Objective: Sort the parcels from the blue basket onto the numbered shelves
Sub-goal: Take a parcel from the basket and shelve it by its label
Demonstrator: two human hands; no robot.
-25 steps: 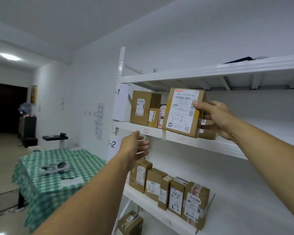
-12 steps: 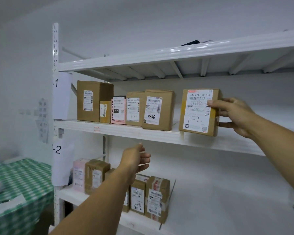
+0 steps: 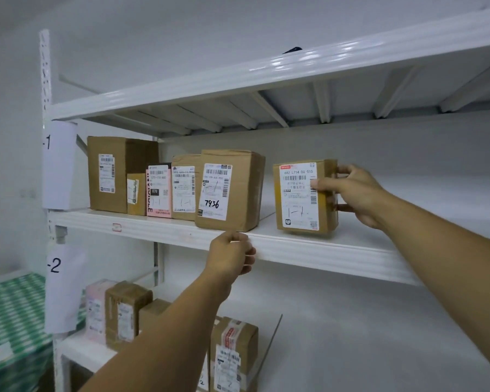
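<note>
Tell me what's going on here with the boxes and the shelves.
A person is shelving a parcel. The right hand grips the right side of a brown labelled box, upright on or just above the shelf marked 1, apart from the row of parcels to its left. The left hand hovers by that shelf's front edge, fingers loosely curled, holding nothing. More parcels stand on the shelf marked 2 below.
</note>
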